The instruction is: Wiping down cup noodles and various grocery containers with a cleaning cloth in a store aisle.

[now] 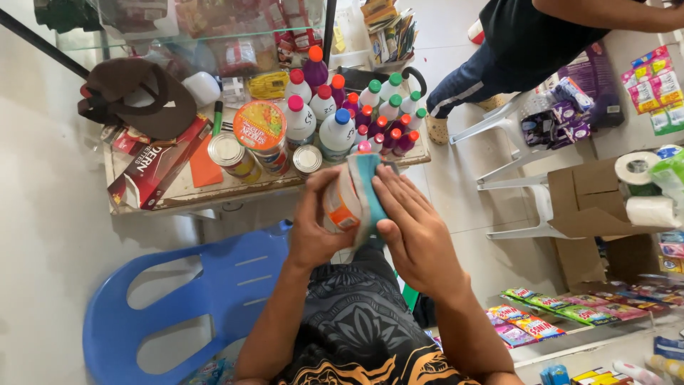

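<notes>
Above the blue chair (178, 299) and just short of the crowded table (178, 191), I see a flat orange-and-teal packet (354, 199) held upright in both hands. My left hand (313, 224) clasps its orange side; my right hand (412, 232) presses the teal edge. It looks unopened, and the bottles (356, 114) and cans (235, 153) stand untouched.

The 1 head-worn view looks steeply down from close above the hands (370, 228), facing forward over the person's lap to the surface (185, 189) ahead, floor (470, 192) at right.
</notes>
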